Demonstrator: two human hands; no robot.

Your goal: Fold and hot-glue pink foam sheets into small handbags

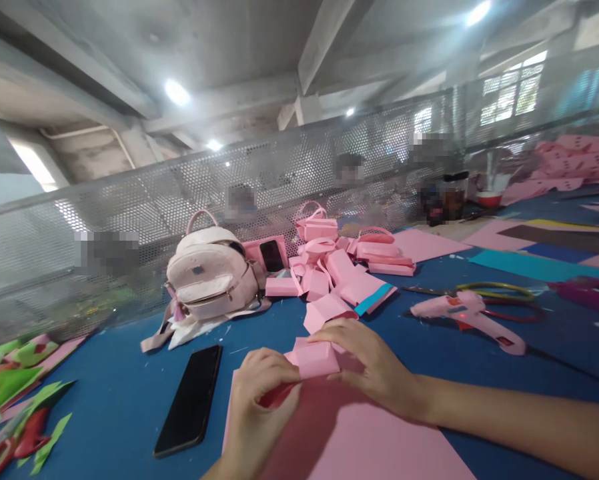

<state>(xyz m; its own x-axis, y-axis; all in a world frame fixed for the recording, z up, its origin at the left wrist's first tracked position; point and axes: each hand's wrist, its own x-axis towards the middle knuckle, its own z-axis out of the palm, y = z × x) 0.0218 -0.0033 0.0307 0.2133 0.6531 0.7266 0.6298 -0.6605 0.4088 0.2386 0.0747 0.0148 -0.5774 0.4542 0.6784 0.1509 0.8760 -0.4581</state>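
Observation:
Both my hands work on a small pink paper box (315, 359) that rests on a large pink paper sheet (359, 440) on the blue table. My left hand (259, 407) is curled, with its fingers pinching the box's left side. My right hand (374, 363) lies over the box's right side, fingers bent and pressing on its top edge. A red strip shows under my left fingers.
A black phone (192, 400) lies left of my hands. Behind it stands a pink backpack (212, 277), then a pile of pink paper boxes (337, 270). A pink glue gun (467, 317) and scissors lie to the right. Green paper scraps (14, 400) lie at far left. A mesh partition runs along the back.

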